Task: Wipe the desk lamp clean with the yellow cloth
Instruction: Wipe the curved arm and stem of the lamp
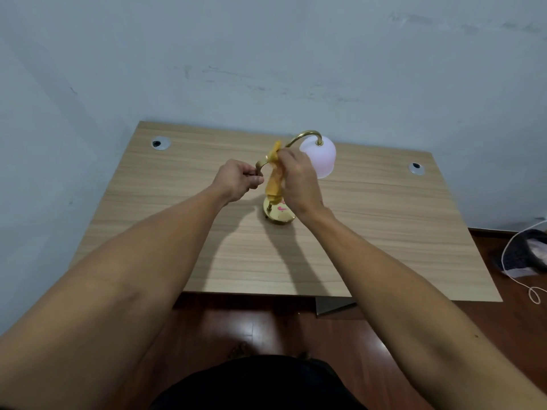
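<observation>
Desk lamp (305,137) upright mid-worktop (384,232); left hand (236,180) closed on brass stem, right hand (299,180) pinching yellow cloth (273,179) against curved arm; wiping apparently midway, pink shade (321,156) and base (279,214) seemingly left

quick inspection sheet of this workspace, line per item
surface: wooden desk, two grommet holes, one per far corner
job's things: brass desk lamp upright, white shade; yellow cloth against its stem
clutter: nothing seen on desk
hands: left hand grips lamp arm; right hand holds cloth
cables: white cord on floor, right
surroundings: scuffed wall, dark wood floor, fabric pile on floor
</observation>
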Demonstrator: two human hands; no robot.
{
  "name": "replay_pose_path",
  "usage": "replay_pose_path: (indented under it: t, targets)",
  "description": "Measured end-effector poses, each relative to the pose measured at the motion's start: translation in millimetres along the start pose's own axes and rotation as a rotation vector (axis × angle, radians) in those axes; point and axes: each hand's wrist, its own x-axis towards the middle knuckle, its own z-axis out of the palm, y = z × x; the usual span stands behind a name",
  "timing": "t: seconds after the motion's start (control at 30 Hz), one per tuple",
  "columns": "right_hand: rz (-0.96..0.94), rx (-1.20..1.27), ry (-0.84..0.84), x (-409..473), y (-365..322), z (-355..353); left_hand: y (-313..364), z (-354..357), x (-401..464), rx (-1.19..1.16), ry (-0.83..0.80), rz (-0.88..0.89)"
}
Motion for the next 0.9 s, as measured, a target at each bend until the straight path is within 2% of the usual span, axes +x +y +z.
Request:
replay_pose_path:
  t: [0.07, 0.1, 0.2, 0.3, 0.5, 0.7, 0.9]
  targets:
    - [0.135, 0.043, 0.120, 0.5, -3.4, -3.1, 1.4, 0.1, 0.9, 0.028, -0.009, 0.010]
    - [0.142, 0.048, 0.143, 1.5, -9.7, -3.8, 1.4, -0.5, 0.9, 0.039, -0.017, 0.011]
    - [0.024, -0.024, 0.003, 5.1, -25.1, -3.9, -0.3, -2.9, 1.7, 0.028, -0.046, 0.005]
    - [-0.135, -0.233, -0.146, -5.4, -21.5, 0.8, -3.2, -7.2, 1.6, 0.013, -0.048, -0.011]
    - [-0.272, -0.300, -0.142, -5.4, 1.2, 3.2, 0.4, -6.0, -1.1, -0.025, -0.064, 0.002]
    - [-0.175, -0.278, -0.092, 2.6, 2.8, 6.6, 1.8, -4.0, -3.5, -0.042, -0.060, 0.017]
    - [0.002, -0.204, 0.007, -9.3, 19.2, -3.5, 1.5, -5.0, -1.4, -0.019, -0.048, 0.007]
